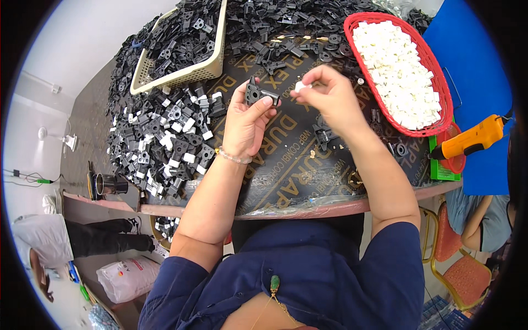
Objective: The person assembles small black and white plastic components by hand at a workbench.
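Approx. mid-batch, judging by the piles. Landmark = red basket, on R side of tabletop.

In hand: L hand, well L of red basket, has thumb + fingers clamped on a black part; no white on it that I can see, but thumb hides a bit. R hand, just L of red basket, has fingertips pinched together on one small white piece. Piece & part well apart, so this unit looks not yet done.

Done, prob.: big mixed pile, far L of red basket, black parts w/ white pieces showing on many. Can't tell if every one there has its white piece; some faces hidden.

Left to do, prob.: lots. Red basket itself is nearly full of white pieces. Black parts w/o visible white fill the cream basket, far L of red basket & beyond the mixed pile; more in a wide black heap along the far edge, L of red basket. A few loose black parts lie L of red basket, nearer the person. Exact count n/a.
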The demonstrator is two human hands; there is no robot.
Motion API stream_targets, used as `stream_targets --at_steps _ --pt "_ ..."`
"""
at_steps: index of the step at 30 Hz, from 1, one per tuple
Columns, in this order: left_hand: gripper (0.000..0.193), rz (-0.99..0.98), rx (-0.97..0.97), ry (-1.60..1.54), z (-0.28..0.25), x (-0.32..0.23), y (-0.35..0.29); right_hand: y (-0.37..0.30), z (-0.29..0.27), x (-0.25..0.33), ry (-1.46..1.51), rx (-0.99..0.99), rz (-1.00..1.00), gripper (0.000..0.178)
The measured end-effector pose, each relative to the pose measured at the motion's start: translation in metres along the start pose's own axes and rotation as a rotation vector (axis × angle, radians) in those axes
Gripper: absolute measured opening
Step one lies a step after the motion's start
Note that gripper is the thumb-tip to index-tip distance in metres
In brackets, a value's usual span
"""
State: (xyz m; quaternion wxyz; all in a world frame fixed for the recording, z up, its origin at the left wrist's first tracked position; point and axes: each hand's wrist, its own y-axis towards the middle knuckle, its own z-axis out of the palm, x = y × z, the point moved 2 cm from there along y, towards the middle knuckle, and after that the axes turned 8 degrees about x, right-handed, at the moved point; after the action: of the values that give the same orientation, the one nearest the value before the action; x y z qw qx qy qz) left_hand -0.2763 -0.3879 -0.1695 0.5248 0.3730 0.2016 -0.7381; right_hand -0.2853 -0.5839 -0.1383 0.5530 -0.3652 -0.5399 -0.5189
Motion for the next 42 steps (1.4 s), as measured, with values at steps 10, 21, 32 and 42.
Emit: stream_targets --at_steps 10,21,32,42 --pt "0.051 0.104 -0.059 0.132 -0.002 0.005 -0.002 -0.006 0.033 -0.023 0.366 0.011 0.157 0.025" --pt "0.06 -0.1 0.158 0.121 0.003 -0.008 -0.004 -0.003 0.014 -0.013 0.041 0.318 0.127 0.059" --pt "0.053 -0.028 0.066 -0.528 -0.062 0.02 0.017 0.026 0.097 0.028 -0.409 0.36 -0.202 0.074" --pt "0.039 -0.09 -0.001 -0.603 -0.05 0.014 0.013 0.127 0.202 -0.004 -0.985 0.124 -0.777 0.072"
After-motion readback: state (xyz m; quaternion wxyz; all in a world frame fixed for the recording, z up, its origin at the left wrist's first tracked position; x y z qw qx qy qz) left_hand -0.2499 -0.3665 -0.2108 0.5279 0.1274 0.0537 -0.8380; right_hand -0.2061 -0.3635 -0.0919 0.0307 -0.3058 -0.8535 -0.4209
